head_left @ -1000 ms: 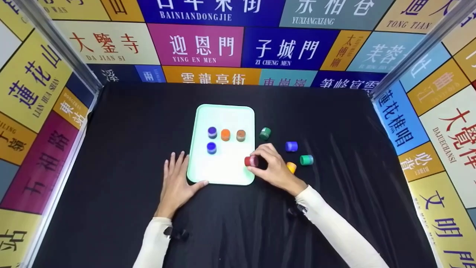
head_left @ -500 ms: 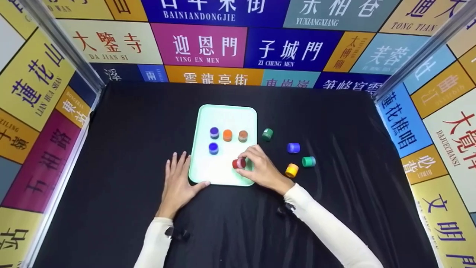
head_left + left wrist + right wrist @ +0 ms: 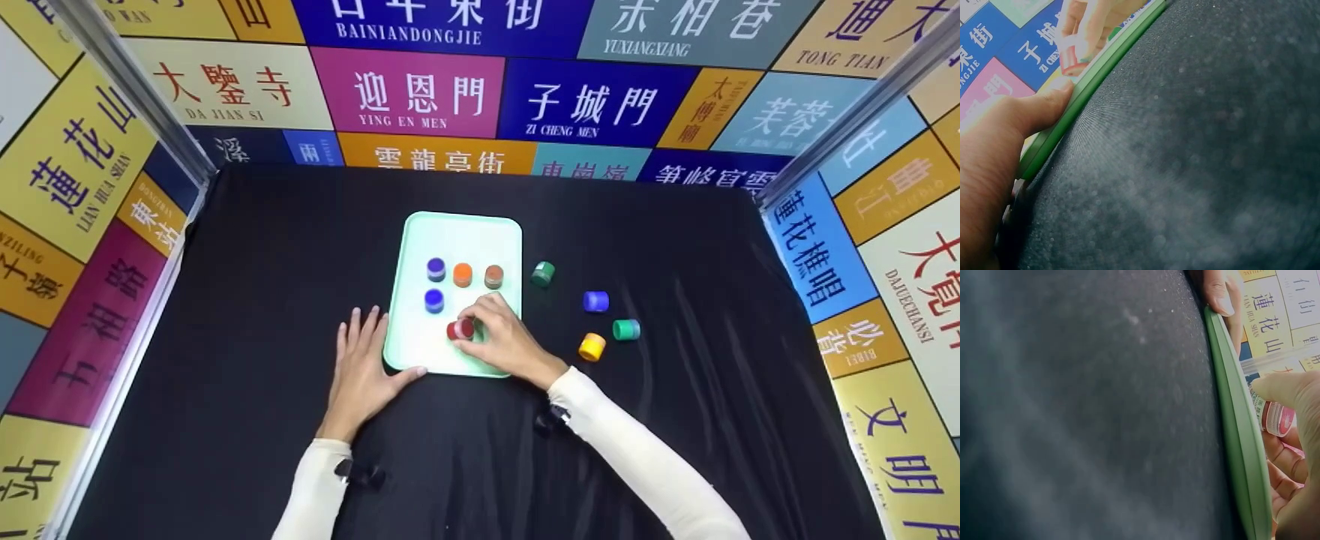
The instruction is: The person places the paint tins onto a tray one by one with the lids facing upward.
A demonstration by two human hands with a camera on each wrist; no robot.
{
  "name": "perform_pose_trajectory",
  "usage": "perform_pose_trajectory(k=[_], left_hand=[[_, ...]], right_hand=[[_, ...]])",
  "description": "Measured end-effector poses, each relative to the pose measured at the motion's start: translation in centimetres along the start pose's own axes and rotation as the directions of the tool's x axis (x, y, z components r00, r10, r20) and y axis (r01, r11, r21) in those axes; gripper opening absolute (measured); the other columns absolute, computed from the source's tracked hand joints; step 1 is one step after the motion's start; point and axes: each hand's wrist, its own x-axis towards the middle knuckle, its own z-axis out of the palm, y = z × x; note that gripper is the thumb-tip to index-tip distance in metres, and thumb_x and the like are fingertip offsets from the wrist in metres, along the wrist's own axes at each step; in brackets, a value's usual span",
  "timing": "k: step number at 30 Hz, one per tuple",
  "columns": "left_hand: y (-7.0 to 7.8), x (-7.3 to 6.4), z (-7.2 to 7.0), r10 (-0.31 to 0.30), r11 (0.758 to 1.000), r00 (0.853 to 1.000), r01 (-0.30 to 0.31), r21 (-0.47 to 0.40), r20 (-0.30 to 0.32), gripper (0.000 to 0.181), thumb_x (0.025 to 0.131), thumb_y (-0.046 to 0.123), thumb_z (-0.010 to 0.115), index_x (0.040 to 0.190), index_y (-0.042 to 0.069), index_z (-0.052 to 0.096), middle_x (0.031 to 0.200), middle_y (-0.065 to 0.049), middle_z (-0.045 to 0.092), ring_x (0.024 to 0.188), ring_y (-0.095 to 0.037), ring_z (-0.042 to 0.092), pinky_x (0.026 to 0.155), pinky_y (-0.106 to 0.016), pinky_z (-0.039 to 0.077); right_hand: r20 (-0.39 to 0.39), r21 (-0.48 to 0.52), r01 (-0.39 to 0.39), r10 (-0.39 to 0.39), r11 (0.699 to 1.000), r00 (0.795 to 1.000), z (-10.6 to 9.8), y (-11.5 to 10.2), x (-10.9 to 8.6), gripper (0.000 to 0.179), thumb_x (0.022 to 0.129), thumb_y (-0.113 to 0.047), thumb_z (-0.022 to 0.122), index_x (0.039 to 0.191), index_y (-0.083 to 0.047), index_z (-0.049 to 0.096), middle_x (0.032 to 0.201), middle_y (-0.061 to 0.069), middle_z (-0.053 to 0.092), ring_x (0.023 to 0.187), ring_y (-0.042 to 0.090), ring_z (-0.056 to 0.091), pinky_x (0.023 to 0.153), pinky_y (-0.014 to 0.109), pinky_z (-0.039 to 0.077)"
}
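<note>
In the head view my right hand point(image 3: 501, 335) pinches a small red paint jar point(image 3: 459, 329) between thumb and fingers, tipped sideways over the front part of the pale green tray point(image 3: 420, 352). The right wrist view shows the jar's clear ribbed lid point(image 3: 1280, 419) beside the thumb. My left hand point(image 3: 364, 375) lies at the tray's front left corner, fingers spread along the side and thumb on the rim. On the tray a purple jar point(image 3: 436, 269), an orange jar point(image 3: 462, 274) and a brown jar point(image 3: 493, 276) form a row, with a blue jar point(image 3: 434, 301) in front of the purple one.
Right of the tray, on the black cloth point(image 3: 675, 420), lie a dark green jar point(image 3: 543, 274), a blue-violet jar point(image 3: 596, 301), a lighter green jar point(image 3: 626, 329) and a yellow jar point(image 3: 592, 347). Printed panels point(image 3: 427, 94) wall in the back and sides.
My right hand has carried the red paint jar leftward from the tray's right edge towards its middle, uncovering the yellow jar. My left hand stays at the tray's corner.
</note>
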Motion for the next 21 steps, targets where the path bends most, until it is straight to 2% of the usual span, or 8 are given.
perform_pose_trajectory(k=[14, 21], left_hand=[[-0.1, -0.1, 0.0, 0.000, 1.000, 1.000, 0.000, -0.011, 0.006, 0.116, 0.087, 0.071, 0.081, 0.166, -0.004, 0.042, 0.177, -0.022, 0.033, 0.169, -0.044, 0.011, 0.137, -0.060, 0.000], [-0.1, 0.0, 0.0, 0.001, 1.000, 1.000, -0.001, -0.007, 0.006, 0.116, 0.087, 0.071, 0.081, 0.166, -0.004, 0.042, 0.177, -0.023, 0.033, 0.169, -0.045, 0.012, 0.137, -0.060, 0.001]], right_hand=[[0.008, -0.017, 0.002, -0.002, 1.000, 1.000, 1.8, -0.7, 1.6, 0.033, 0.089, -0.021, 0.092, 0.113, -0.007, 0.076, 0.103, 0.007, 0.069, 0.107, 0.029, 0.056, 0.094, 0.039, 0.051], [-0.004, -0.049, 0.038, -0.039, 0.998, 0.999, 2.6, -1.3, 2.3, 0.033, 0.088, -0.022, 0.092, 0.113, -0.006, 0.076, 0.102, 0.007, 0.069, 0.106, 0.030, 0.057, 0.095, 0.041, 0.051]])
